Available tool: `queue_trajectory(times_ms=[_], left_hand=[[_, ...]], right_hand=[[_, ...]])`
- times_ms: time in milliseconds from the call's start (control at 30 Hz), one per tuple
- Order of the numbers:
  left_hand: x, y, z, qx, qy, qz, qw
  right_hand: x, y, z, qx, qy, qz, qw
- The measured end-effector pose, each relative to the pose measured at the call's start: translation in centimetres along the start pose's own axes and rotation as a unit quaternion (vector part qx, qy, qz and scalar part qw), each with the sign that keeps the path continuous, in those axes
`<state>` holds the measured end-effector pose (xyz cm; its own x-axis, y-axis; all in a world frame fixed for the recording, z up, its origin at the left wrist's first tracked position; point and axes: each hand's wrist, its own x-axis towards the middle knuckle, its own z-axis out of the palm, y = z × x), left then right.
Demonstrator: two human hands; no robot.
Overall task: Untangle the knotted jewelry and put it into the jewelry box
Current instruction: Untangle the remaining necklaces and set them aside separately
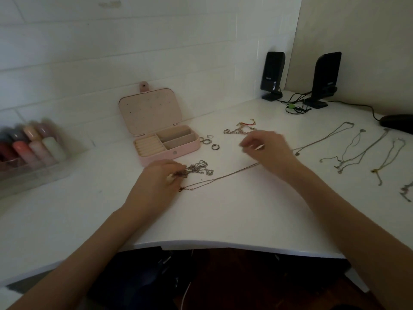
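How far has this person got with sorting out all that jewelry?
Done: several thin chains lie separated on the right of the table. In hand: the left hand pinches a knotted clump of chain, while the right hand hovers, blurred, near another tangle. Left: the open pink jewelry box looks empty; the rings beside it are still out.

Two black speakers stand by the wall; a clear tray of coloured tubes sits far left.

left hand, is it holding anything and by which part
The left hand pinches the tangled silver chain cluster at its near left end; the rest lies on the table.
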<state>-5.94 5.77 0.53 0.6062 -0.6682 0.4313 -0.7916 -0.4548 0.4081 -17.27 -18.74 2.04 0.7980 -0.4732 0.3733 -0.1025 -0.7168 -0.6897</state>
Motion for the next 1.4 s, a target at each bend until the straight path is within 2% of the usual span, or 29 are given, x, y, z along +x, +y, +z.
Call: queue_trajectory(times_ms=[100, 267, 367, 500, 633, 733, 933, 1100, 1233, 1400], left_hand=[[1.5, -0.7, 0.5, 0.017, -0.057, 0.000, 0.998], [2.9, -1.4, 0.9, 0.004, -0.055, 0.015, 0.998], [3.7, -1.6, 1.6, -0.007, -0.006, 0.016, 1.000], [5.4, -1.0, 1.9, -0.151, 0.052, -0.080, 0.984], [7.1, 0.3, 2.2, -0.290, 0.053, -0.072, 0.953], [8.0, 0.8, 2.9, -0.371, 0.050, -0.074, 0.924], [8.2, 1.0, 3.5, -0.422, 0.013, -0.106, 0.900], [8.0, 0.6, 3.7, -0.454, -0.002, -0.125, 0.882], [8.2, 0.5, 3.6, -0.483, -0.025, -0.125, 0.867], [8.0, 0.4, 2.8, -0.520, -0.069, -0.135, 0.841]], right_hand=[[0.2, -2.5, 3.3, -0.024, -0.131, -0.063, 0.989], [1.5, -4.4, 7.5, -0.045, -0.193, -0.071, 0.977], [2.0, -4.2, 8.1, -0.028, -0.173, -0.083, 0.981], [2.4, -3.2, 7.8, -0.006, -0.120, -0.061, 0.991], [3.0, -2.9, 7.1, 0.016, -0.066, -0.028, 0.997], [3.1, -3.6, 6.4, 0.108, -0.033, -0.014, 0.993], [3.0, -4.2, 6.2, 0.242, -0.079, 0.033, 0.967], [2.8, -4.4, 6.4, 0.265, -0.068, 0.079, 0.959], [2.9, -4.5, 5.9, 0.348, -0.063, 0.136, 0.926], [3.2, -4.9, 5.7, 0.486, -0.080, 0.217, 0.843]])
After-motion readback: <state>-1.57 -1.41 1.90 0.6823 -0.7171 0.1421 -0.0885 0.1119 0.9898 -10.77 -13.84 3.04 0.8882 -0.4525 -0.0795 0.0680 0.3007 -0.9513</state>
